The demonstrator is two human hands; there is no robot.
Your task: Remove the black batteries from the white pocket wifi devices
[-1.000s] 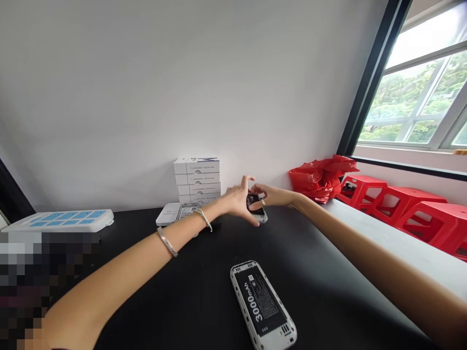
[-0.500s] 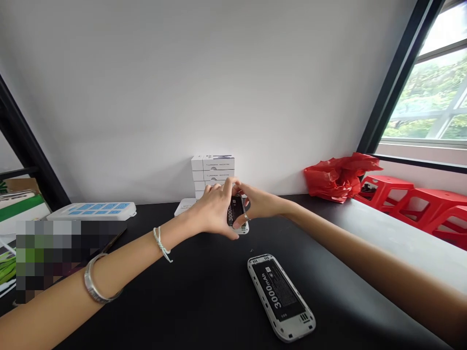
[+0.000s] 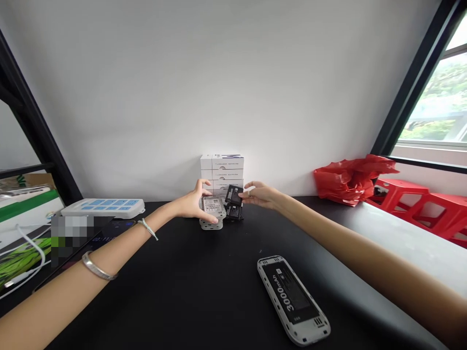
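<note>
My left hand [image 3: 193,204] grips a small white rounded device [image 3: 213,208] by its edges, thumb at the near end and fingers at the far end. A printed label shows in its open battery bay. The lower white edge of what looks like another device [image 3: 211,225] shows beneath it. Pinched in my right hand [image 3: 260,193] is a flat black battery [image 3: 233,195], tilted just right of that device. Below it a second black battery [image 3: 234,212] rests on the table. Nearer to me lies a similar white device [image 3: 294,301] with a battery marked 3000mAh in it.
White boxes [image 3: 222,174] are stacked against the wall behind my hands. To the left are a white power strip [image 3: 104,207], a dark phone [image 3: 109,233] and white cables [image 3: 31,243]. A red plastic bag [image 3: 352,180] sits at the right, beside red stools [image 3: 401,194].
The battery is out of the device and in my right hand, which has moved apart to the right. My left hand keeps the device, its labelled bay now exposed. The view has shifted slightly.
</note>
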